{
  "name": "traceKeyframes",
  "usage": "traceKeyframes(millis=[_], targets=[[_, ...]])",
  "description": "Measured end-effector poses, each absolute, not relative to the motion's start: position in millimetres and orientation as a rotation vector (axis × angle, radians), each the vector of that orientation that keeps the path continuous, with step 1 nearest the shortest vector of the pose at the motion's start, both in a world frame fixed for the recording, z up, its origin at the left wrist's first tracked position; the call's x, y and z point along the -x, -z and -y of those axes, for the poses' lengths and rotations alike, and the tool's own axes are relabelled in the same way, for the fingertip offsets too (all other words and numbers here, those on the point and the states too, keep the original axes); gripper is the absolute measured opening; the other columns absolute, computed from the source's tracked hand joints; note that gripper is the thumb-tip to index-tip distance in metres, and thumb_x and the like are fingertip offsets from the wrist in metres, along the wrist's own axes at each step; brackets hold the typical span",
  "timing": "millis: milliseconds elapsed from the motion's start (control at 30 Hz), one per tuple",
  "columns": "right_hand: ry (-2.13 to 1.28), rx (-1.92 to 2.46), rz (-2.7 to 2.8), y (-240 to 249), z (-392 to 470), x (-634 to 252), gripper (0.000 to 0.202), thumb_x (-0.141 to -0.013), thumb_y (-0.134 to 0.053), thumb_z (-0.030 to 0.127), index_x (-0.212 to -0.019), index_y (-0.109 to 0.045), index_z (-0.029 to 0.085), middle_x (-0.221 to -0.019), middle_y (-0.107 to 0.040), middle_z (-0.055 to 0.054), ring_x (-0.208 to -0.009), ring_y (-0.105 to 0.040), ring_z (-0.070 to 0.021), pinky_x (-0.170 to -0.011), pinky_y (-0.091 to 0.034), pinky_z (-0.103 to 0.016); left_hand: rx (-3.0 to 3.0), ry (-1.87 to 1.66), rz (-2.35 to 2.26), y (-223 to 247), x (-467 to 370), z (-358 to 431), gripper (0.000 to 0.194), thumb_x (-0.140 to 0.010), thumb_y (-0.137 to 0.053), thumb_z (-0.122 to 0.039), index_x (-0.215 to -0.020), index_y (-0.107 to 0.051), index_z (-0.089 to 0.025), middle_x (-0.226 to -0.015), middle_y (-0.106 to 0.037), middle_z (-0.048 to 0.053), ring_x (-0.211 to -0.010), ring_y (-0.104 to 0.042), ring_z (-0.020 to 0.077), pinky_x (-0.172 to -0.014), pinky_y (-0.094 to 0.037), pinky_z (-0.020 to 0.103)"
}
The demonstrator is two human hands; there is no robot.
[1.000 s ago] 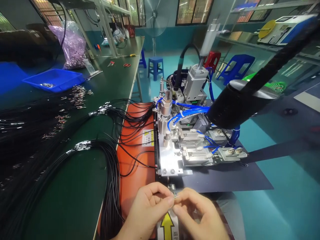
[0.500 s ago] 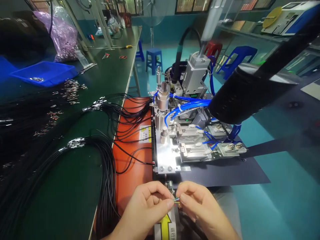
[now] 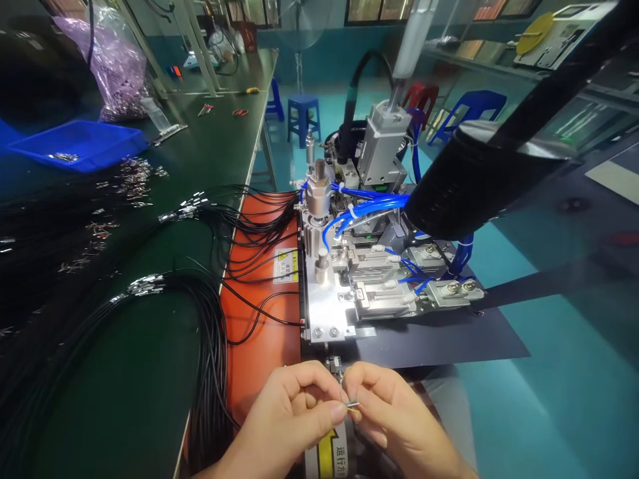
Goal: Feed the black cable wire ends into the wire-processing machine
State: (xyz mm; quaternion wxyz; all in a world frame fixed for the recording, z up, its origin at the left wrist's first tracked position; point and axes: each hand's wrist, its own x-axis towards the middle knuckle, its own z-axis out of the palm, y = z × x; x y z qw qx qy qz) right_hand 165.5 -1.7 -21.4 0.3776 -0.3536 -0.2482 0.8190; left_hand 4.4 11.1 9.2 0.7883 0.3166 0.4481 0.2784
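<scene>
Thin coloured wires (image 3: 352,404) show between my fingertips, low in the middle of the view. My left hand (image 3: 294,416) pinches them from the left with thumb and forefinger. From the right, my right hand (image 3: 392,412) holds their other side in a pinch, its fingertips almost touching the left ones. Just beyond my hands stands a metal machine (image 3: 327,303) with silver cylinders and blue air tubes (image 3: 379,203). A yellow arrow label (image 3: 326,456) lies below my hands, partly covered by them.
Black cable bundles (image 3: 212,372) with silver ends hang over the green table (image 3: 144,372) at left, some crossing the orange surface (image 3: 269,313). Behind are a blue tray (image 3: 82,143) and a purple plastic bag (image 3: 117,73). A black lamp (image 3: 464,183) overhangs the right side.
The whole view has shifted slightly, so the machine and table appear a little further left. My right hand has drawn slightly closer to my left; both still pinch the wires.
</scene>
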Motion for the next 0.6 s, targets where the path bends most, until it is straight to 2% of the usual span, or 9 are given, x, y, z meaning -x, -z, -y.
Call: traceKeyframes(millis=[133,267,433,600], targets=[[-1.834,1.113,0.892,14,7,-163,0.027,-0.086,-0.059,0.039,-0.071,-0.051,0.018,-0.058,-0.039,0.006,-0.047,-0.029,-0.0073,-0.045,-0.022,-0.021,-0.734,-0.616,-1.018,-9,-5,-10,0.01,-0.075,-0.067,-0.023,-0.073,-0.061,-0.016,-0.05,-0.041,-0.009,-0.042,-0.025,0.0027,-0.046,-0.027,0.016],[-1.465,1.264,1.235,6,12,-165,0.024,-0.09,-0.05,0.034,-0.071,-0.05,0.02,-0.07,-0.044,0.001,-0.061,-0.041,-0.0137,-0.053,-0.033,-0.024,-0.817,-0.601,-1.105,-14,-6,-11,0.008,-0.072,-0.066,-0.02,-0.07,-0.06,-0.015,-0.053,-0.044,-0.008,-0.048,-0.031,0.0049,-0.048,-0.029,0.016],[-1.508,1.17,1.467,6,5,-175,0.02,-0.094,-0.042,0.03,-0.077,-0.048,0.022,-0.075,-0.045,0.0,-0.07,-0.044,-0.0162,-0.064,-0.037,-0.027,-0.878,-0.474,-1.115,-22,-6,-14,0.007,-0.069,-0.066,-0.017,-0.069,-0.06,-0.014,-0.056,-0.045,-0.007,-0.047,-0.03,0.0047,-0.044,-0.026,0.017],[-1.544,1.042,1.575,9,-2,-181,0.018,-0.095,-0.04,0.027,-0.079,-0.047,0.022,-0.078,-0.046,0.0,-0.07,-0.044,-0.0159,-0.065,-0.037,-0.027,-0.854,-0.465,-1.058,-20,-4,-13,0.006,-0.07,-0.065,-0.017,-0.07,-0.06,-0.014,-0.051,-0.04,-0.009,-0.044,-0.027,0.0037,-0.043,-0.023,0.018]])
